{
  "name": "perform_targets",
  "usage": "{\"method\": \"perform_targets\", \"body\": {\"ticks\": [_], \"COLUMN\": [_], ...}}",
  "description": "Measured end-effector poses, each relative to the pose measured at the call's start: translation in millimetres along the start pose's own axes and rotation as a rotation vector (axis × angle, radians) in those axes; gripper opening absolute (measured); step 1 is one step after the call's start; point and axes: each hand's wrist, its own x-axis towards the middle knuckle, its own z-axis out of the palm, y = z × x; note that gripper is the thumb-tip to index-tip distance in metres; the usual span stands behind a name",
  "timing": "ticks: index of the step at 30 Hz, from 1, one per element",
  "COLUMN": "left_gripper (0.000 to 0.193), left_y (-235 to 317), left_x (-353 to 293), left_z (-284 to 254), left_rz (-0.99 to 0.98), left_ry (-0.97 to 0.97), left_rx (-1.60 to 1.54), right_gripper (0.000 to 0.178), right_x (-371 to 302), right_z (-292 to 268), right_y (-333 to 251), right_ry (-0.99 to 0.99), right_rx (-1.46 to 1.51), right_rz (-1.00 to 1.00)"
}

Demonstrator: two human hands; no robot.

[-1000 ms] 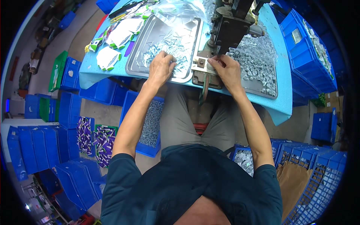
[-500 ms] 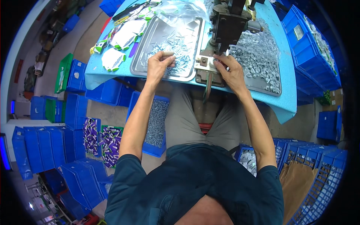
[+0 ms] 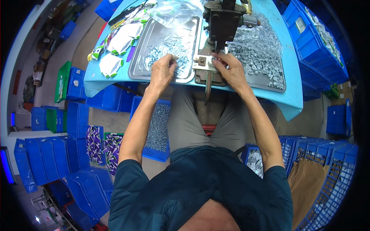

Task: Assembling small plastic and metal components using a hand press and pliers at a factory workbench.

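Note:
My left hand (image 3: pixel 162 73) is over the near right part of a metal tray (image 3: pixel 135 71) of thin silvery pins (image 3: pixel 165 48). Its fingers are bent down and pressed together at the pins; what they hold, if anything, is hidden. My right hand (image 3: pixel 232 71) is at the small fixture of a dark bench press (image 3: pixel 221 25). Thumb and forefinger close around a small round part (image 3: pixel 213 61) on the pale metal block (image 3: pixel 201 62), beneath the ram. To the right of this hand lies a second tray (image 3: pixel 266 87) full of small round clear-and-metal pieces (image 3: pixel 256 63).
White-and-green packets (image 3: pixel 111 65) lie on the blue tabletop (image 3: pixel 92 82) at the left. Below stand a blue bin of small grey parts (image 3: pixel 157 129) and crates of purple-and-white pieces (image 3: pixel 94 142). Blue crates (image 3: pixel 314 36) flank the right side. A lever (image 3: pixel 208 88) hangs under the fixture.
My left fingers have dipped and curled toward the pins. My right hand stays at the fixture, thumb and forefinger still at the round part. The whole view has shifted slightly.

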Motion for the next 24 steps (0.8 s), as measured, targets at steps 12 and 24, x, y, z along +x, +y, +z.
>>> {"method": "perform_targets", "body": {"ticks": [12, 24], "left_gripper": [0.026, 0.026], "left_y": [49, 71], "left_x": [-6, -26], "left_z": [5, 42], "left_rz": [-0.263, -0.391], "left_ry": [-0.135, -0.088], "left_rx": [-0.895, -1.269], "right_gripper": [0.023, 0.022], "right_x": [-20, -33], "right_z": [19, 18], "right_y": [-47, -37], "right_ry": [-0.032, -0.042], "right_rx": [0.425, 0.581], "right_rz": [0.11, 0.218]}}
